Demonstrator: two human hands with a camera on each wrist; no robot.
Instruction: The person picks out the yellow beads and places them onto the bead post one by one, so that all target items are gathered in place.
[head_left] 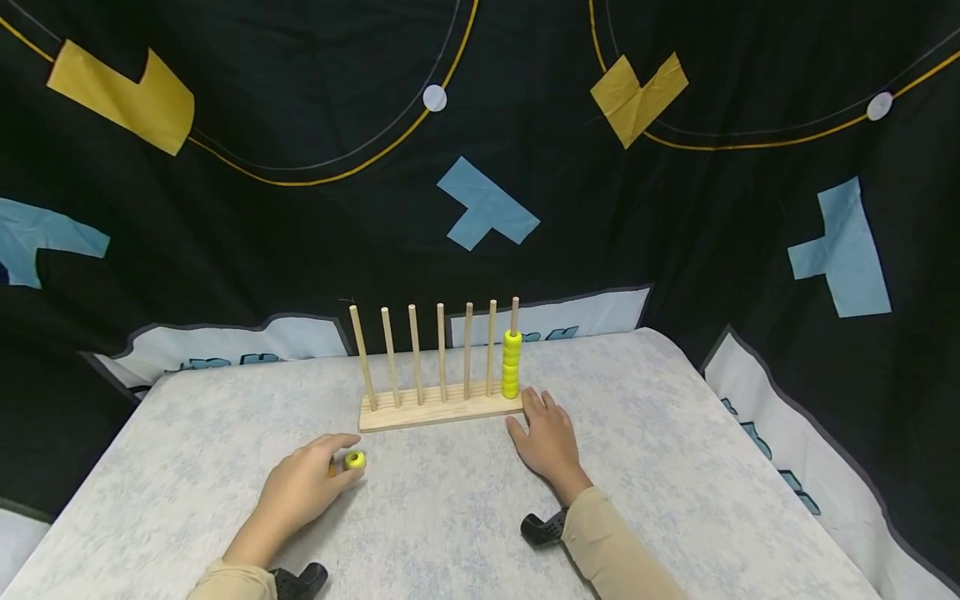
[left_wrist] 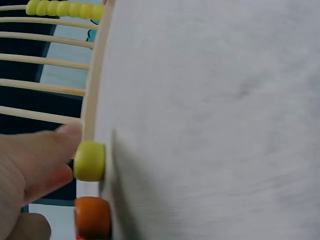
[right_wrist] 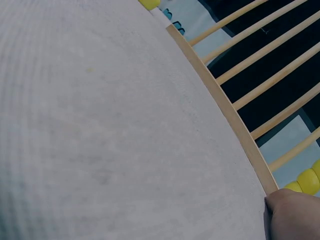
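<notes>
A wooden rack with a row of upright pegs on a flat base stands toward the back of the table. Yellow beads are stacked on its rightmost peg; the other pegs are bare. In front of the rack's left end, a loose yellow bead lies between the spread thumb and fingers of my left hand, with a gap around it in the head view. Beside it sits an orange bead, mostly hidden by the hand in the head view. My right hand rests at the base's right end, fingers extended.
A pale, mottled cloth covers the table. Behind it hangs a black curtain with blue and yellow shapes. Black wrist devices are worn on both wrists. A sliver of something red shows beneath the orange bead in the left wrist view.
</notes>
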